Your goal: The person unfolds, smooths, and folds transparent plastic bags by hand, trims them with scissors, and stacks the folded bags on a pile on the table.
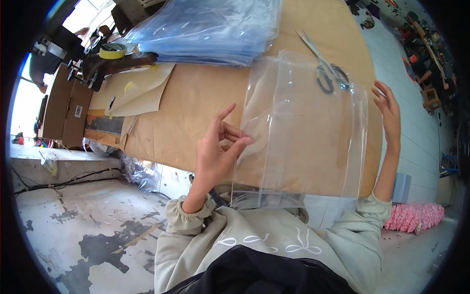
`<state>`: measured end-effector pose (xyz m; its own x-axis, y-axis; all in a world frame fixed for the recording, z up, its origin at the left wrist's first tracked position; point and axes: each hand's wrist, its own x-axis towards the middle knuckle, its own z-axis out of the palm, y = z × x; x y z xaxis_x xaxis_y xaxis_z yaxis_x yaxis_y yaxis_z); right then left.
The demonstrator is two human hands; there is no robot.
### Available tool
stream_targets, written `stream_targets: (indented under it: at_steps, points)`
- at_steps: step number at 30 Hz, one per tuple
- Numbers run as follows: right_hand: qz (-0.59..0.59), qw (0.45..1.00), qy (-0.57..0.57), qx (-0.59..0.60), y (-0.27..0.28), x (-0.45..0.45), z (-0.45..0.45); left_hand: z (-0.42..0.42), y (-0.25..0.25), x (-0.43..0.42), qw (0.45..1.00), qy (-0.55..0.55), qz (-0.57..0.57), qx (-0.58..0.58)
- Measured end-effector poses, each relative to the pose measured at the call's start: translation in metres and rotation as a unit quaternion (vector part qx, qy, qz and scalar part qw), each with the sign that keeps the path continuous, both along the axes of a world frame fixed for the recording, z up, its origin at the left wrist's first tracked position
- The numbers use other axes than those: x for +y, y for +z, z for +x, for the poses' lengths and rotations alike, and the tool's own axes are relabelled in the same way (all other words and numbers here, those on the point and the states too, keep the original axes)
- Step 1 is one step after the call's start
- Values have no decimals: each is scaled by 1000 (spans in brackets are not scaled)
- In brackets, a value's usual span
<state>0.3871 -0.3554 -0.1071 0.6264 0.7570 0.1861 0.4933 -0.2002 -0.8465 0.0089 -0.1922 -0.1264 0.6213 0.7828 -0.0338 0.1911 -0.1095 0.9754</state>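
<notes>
A clear plastic bag (303, 132) lies over the brown-covered table, its lower end hanging past the near edge in front of my body. My left hand (215, 147) pinches the bag's left edge between thumb and bent fingers, with the index finger pointing up. Just beyond the bag's right side is my right hand (389, 115), fingers apart and holding nothing. Scissors (323, 66) with dark handles lie at the bag's far right corner, blades pointing away. Whether their handles are under the film, I cannot tell.
A thick stack of bluish clear plastic bags (210, 34) sits at the table's far side. Left of it are a tape roll (112, 51), a brown paper sheet (142, 93) and a cardboard box (63, 105). A pink fluffy object (416, 217) lies on the floor at right.
</notes>
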Motion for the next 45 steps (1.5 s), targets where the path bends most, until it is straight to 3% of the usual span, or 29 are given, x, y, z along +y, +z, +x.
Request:
stream_targets:
  at_steps: [4,6,11,22,27,36,39,42,45]
  points:
    - [-77,996,-44,-27,8,-48,-59,-7,-7,2,999,-5,21,39]
    - [-128,984,-71,-100,13,-67,-111,-5,-4,1,1000,11,3,25]
    - [-158,976,-150,-1,1,-98,-192,-7,5,-3,991,111,35,71]
    - [-32,951,-179,251,-19,-125,-219,-13,-15,-7,975,170,119,75]
    - [49,934,-177,307,-29,-129,-211,-9,-12,-13,970,178,133,96]
    - [28,937,-195,289,-26,-120,-203,-16,-15,-14,972,107,192,87]
    - [32,943,-217,251,-27,-120,-205,-28,-13,-23,986,100,121,54]
    - [50,934,-277,222,-32,-125,-202,-52,-15,-36,982,27,185,41]
    - [45,933,-308,182,-37,-135,-191,-58,-6,-65,992,-67,94,58]
